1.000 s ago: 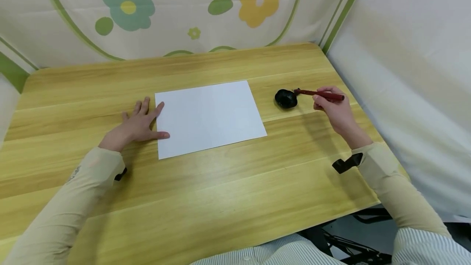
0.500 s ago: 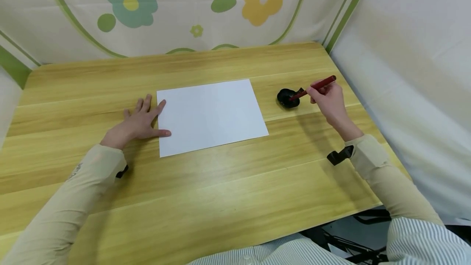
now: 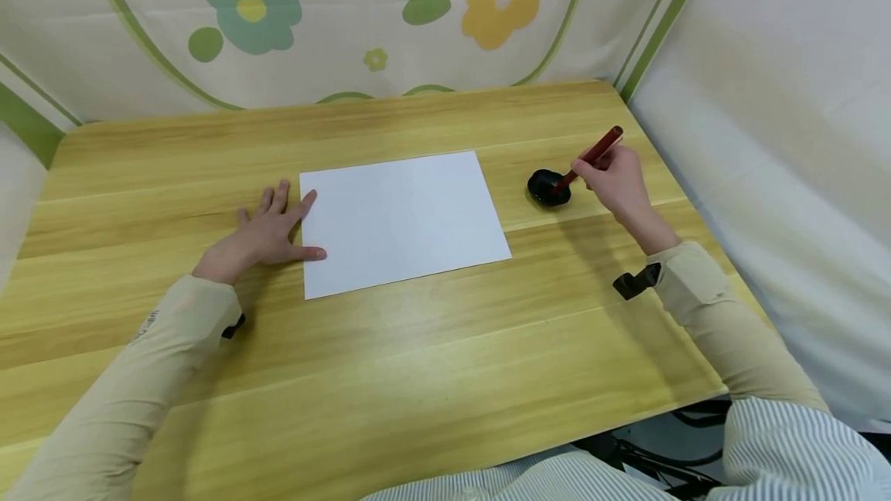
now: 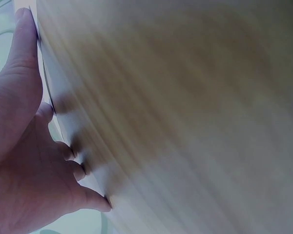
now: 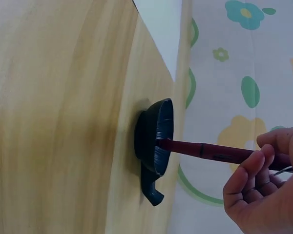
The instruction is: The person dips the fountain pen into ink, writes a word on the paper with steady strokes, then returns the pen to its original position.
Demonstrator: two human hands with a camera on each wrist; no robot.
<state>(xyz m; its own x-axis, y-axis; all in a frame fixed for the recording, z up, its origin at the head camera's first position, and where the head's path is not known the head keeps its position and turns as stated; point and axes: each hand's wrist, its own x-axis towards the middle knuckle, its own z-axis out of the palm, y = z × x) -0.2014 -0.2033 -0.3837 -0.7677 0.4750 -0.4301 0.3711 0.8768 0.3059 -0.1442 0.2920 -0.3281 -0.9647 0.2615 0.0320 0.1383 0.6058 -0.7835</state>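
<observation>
My left hand [image 3: 263, 240] lies spread at the left edge of a blank white sheet of paper [image 3: 411, 223], its thumb and forefinger over the paper's edge. In the left wrist view, the fingers reach along the tabletop. My right hand [image 3: 618, 182] pinches a slim dark red writing brush [image 5: 219, 152] between thumb and fingers. The brush slants down to the left, its lower end inside a small black dish [image 3: 539, 185]. The right wrist view shows the dish's hollow side and a short curved stem [image 5: 150, 187]; the brush tip is hidden inside.
The wooden table [image 3: 418, 354] carries the paper and, to its right, the dish. Behind stands a white curtain [image 3: 334, 14] printed with flowers; another white cloth [image 3: 780, 138] hangs along the right side. A black camera mount [image 3: 636, 282] sits on the right wrist.
My right hand has moved left, bringing the brush from the dish's far right rim down into its hollow and tilting it more upright. The left hand stays on the paper.
</observation>
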